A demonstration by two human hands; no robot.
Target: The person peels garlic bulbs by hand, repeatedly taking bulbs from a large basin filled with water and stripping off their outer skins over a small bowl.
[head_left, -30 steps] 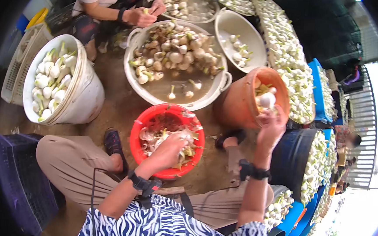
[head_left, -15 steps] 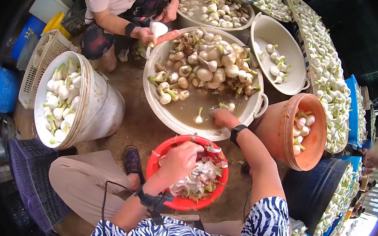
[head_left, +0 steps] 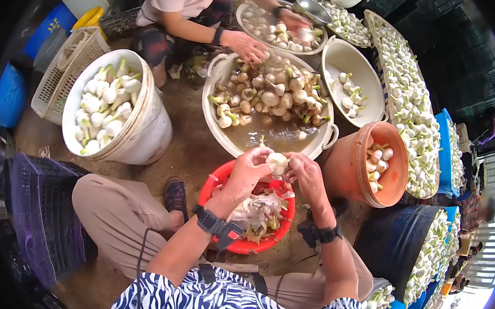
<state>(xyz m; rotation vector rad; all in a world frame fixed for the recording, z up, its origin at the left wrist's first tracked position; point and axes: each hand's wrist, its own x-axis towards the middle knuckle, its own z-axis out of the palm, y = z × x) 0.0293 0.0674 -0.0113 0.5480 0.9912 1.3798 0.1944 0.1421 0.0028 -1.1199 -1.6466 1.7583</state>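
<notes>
Both my hands meet above the back rim of a red basin that holds garlic skins. Between them is a pale garlic bulb. My left hand grips its left side, with the thumb and fingers closed on it. On the right side, the fingers of my right hand pinch the same bulb. Just beyond is a large white tub of murky water with unpeeled garlic heaped in it. An orange bucket with several cleaned bulbs leans at the right.
A co-worker's hands are over the tubs at the back. A white bucket of garlic stands left, above a purple crate. A cream basin and long garlic tray lie right, near a dark barrel.
My right hand has come out of the tub's water and joined my left above the red basin, with a bulb between them. The co-worker's hands have moved to the tubs.
</notes>
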